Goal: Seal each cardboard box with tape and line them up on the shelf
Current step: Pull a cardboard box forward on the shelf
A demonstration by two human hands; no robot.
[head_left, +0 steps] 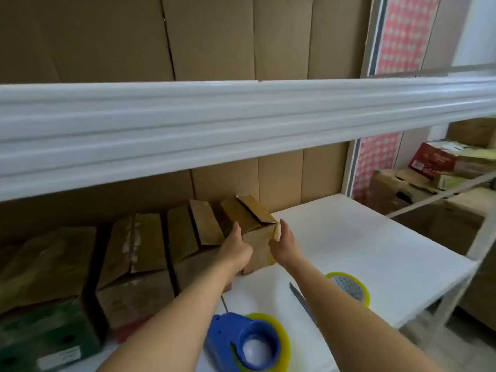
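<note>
Both hands on the end box of the row on the white shelf (349, 245).

The small cardboard box (255, 237) stands at the right end of a row of boxes along the shelf's back; its top flaps are unsealed and raised, and what is inside cannot be seen. Left of it stands a second open-flapped box (193, 237), then a third box (134, 264), then a larger box with a green printed front (40, 304) whose white label is too blurred to read. The left hand (237, 249) presses the small box's left side with fingers straight, thumb up. The right hand (285, 244) lies flat and spread against its right flap. In front of the small box lie a blue tape dispenser (241, 342), a yellow-rimmed tape roll (349, 288) and a thin blade-like tool (302, 299).
</note>
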